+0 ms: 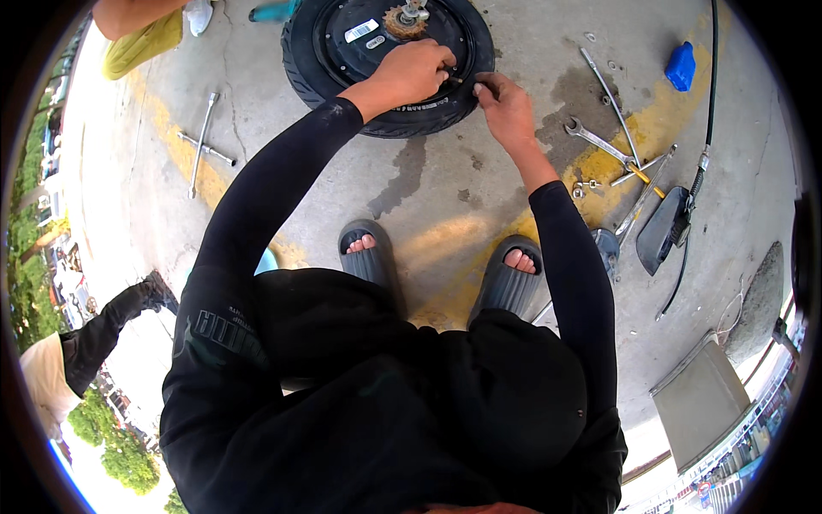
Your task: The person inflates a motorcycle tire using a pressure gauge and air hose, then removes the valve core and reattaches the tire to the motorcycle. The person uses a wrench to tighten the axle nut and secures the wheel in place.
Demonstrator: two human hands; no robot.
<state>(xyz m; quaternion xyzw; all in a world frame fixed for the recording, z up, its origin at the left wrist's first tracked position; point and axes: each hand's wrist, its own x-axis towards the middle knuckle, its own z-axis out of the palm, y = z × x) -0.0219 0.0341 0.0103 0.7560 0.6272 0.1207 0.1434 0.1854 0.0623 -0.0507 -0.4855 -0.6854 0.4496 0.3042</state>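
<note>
A black tyred wheel [301,64] lies flat on the concrete ahead of me, with a rusty sprocket [404,23] on the axle at its hub. Over the hub's right part, my left hand [409,73] is closed, its fingers curled beside a small dark stem [455,80] at the rim. Whatever those fingers grip is hidden. My right hand [509,111] is at the tyre's right edge, thumb and forefinger drawn together. Anything in that pinch is too small to make out.
A cross wrench [202,147] lies left. On the right are a combination spanner [599,140], a long rod [610,98], several loose nuts [584,187], a blue bottle [681,67] and a black cable [712,94]. Other people show at upper left and far left.
</note>
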